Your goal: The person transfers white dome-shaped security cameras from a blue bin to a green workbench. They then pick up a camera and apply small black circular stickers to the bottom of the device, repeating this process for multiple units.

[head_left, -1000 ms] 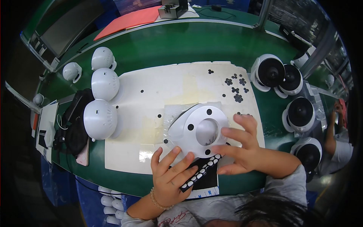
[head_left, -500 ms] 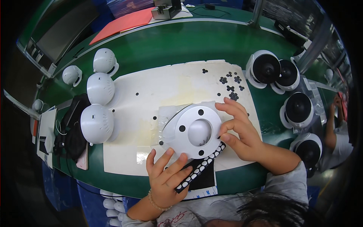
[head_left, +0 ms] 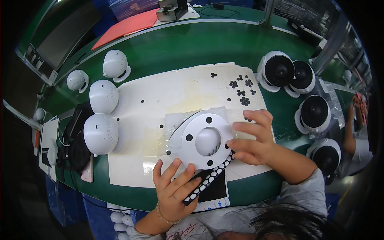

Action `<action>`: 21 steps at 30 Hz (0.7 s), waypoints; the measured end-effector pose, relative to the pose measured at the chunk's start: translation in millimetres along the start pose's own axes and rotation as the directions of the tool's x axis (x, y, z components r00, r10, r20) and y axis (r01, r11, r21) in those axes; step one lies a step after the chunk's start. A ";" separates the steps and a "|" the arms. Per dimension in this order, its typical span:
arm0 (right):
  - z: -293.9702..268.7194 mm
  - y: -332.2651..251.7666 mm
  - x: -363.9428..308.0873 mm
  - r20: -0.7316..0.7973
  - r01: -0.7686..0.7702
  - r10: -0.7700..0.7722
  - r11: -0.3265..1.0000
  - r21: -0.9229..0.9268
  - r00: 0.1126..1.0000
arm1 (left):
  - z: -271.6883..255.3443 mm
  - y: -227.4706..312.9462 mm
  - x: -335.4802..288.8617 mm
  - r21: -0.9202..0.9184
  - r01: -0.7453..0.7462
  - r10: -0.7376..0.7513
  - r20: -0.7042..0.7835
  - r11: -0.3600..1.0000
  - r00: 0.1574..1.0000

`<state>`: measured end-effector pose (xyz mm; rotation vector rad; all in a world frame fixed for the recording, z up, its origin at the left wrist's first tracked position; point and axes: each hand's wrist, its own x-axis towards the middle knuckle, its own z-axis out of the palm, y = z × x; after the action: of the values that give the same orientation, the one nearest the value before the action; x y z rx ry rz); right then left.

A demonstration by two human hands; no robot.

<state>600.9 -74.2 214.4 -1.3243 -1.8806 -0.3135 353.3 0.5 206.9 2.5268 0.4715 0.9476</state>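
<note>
A white round-bodied device [head_left: 176,141] lies in front of me with its ring-shaped base [head_left: 196,154] facing up. Several black round pads sit around the ring. My right hand [head_left: 257,145] is at the ring's right side, one fingertip touching a black pad [head_left: 227,146] there; its other fingers are spread. My left hand [head_left: 176,194] holds a black strip [head_left: 208,180] with white oval gaps. The strip slants up from this hand to below the ring, and the left fingertips are near the ring's lower left. The left thumb is hidden.
A foam sheet [head_left: 219,113] lies under the device on a worn white board [head_left: 138,132]. Loose black pads [head_left: 245,101] are scattered on the board. White devices stand at left [head_left: 102,134] and black-fronted ones at right [head_left: 315,112]. Another person's arm [head_left: 351,138] shows at far right.
My right hand's pinch has opened, and the black pad is now on the ring's right side under a fingertip. The left hand keeps the strip. The view has shifted slightly.
</note>
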 end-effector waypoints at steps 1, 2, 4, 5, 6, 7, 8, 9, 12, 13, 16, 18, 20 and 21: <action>0.2 -4.0 -0.1 -0.026 -0.133 0.135 0.988 0.075 0.990 | -0.4 -0.7 0.8 -0.002 -0.007 0.007 -0.002 1.000 1.000; 0.6 -7.8 0.6 -0.041 -0.260 0.269 0.953 0.154 0.962 | -0.3 -1.5 0.8 -0.014 -0.006 0.006 0.004 1.000 1.000; 3.8 -15.8 9.9 0.201 -0.548 0.519 0.702 0.454 0.831 | 0.7 -2.9 -0.7 -0.034 -0.002 0.003 0.007 0.999 1.000; 5.1 -17.9 14.3 0.348 -0.662 0.581 0.510 0.549 0.736 | 1.0 -3.5 -1.3 -0.049 -0.005 0.005 -0.008 0.999 1.000; 6.0 -17.1 16.7 0.435 -0.695 0.578 0.361 0.622 0.690 | 1.5 -4.2 -2.1 -0.064 -0.008 0.006 -0.024 0.998 1.000; 7.0 -13.2 20.7 0.522 -0.712 0.551 0.203 0.673 0.651 | 0.7 -4.6 -0.9 -0.072 -0.011 0.008 -0.042 0.997 0.999; 8.4 -8.2 25.1 0.607 -0.718 0.505 0.037 0.695 0.614 | -0.7 -5.3 0.8 -0.090 0.016 -0.019 -0.033 0.996 0.999; 9.7 1.7 29.5 0.577 -0.678 0.532 -0.008 0.735 0.619 | -2.6 -6.2 2.7 -0.107 0.044 -0.047 -0.024 0.993 0.999; 7.0 41.6 57.4 0.472 -0.583 0.618 -0.028 0.812 0.628 | -7.3 -13.4 -1.6 -0.252 0.062 -0.076 -0.045 0.966 0.996; 1.4 54.0 69.4 0.406 -0.571 0.662 0.042 0.820 0.630 | -5.9 -16.1 -2.4 -0.326 0.046 -0.066 -0.052 0.944 0.996; 39.4 127.3 69.2 -0.062 -0.533 0.533 0.846 0.017 0.844 | -8.9 -11.6 -1.1 -0.493 0.098 -0.094 0.033 0.865 0.995; 60.5 166.9 71.0 0.053 -0.030 0.091 0.723 -0.690 0.994 | -18.1 -8.9 -1.3 -0.506 0.185 -0.154 0.104 0.842 0.983; 69.1 205.4 61.1 0.055 -0.098 0.218 0.632 -0.769 0.974 | -21.0 -12.6 -1.5 -0.571 0.245 -0.211 0.126 0.783 0.969; 77.8 214.7 62.5 0.056 -0.125 0.278 0.593 -0.796 0.959 | -22.3 -14.8 -3.9 -0.596 0.284 -0.252 0.138 0.752 0.958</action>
<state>744.6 105.6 158.9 -2.2019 -1.7443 -1.0308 332.9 17.0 213.1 1.8268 0.4127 0.7650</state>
